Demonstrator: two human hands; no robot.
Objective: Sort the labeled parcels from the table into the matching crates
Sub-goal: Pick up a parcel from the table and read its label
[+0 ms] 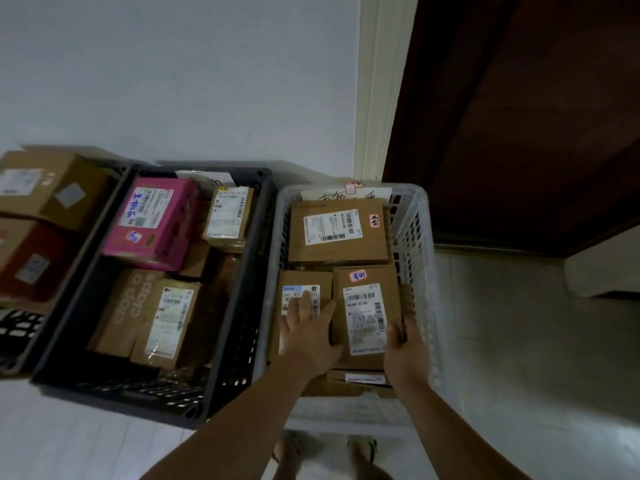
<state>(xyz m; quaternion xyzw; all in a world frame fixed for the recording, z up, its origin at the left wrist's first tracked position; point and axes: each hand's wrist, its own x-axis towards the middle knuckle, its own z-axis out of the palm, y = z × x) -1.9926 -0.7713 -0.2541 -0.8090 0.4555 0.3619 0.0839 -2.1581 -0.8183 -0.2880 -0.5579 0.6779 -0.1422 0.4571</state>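
Note:
A white perforated crate [417, 233] on the floor holds several brown labeled parcels. My right hand [405, 355] grips the right near edge of a tall brown parcel [363, 292] that carries a white barcode label and a small pink tag. My left hand [306, 336] lies with straight fingers on the smaller parcel [303, 280] to its left, thumb against the tall parcel's side. A larger flat parcel [337, 232] fills the crate's far half. A handwritten paper sign [346, 194] stands at the crate's back wall.
A dark crate [242, 341] to the left holds a pink parcel [152, 220] and several brown boxes. Further left sits another crate [20, 344] with more boxes. A dark wooden door [519, 116] stands at the right, white wall behind. My feet show below the crate.

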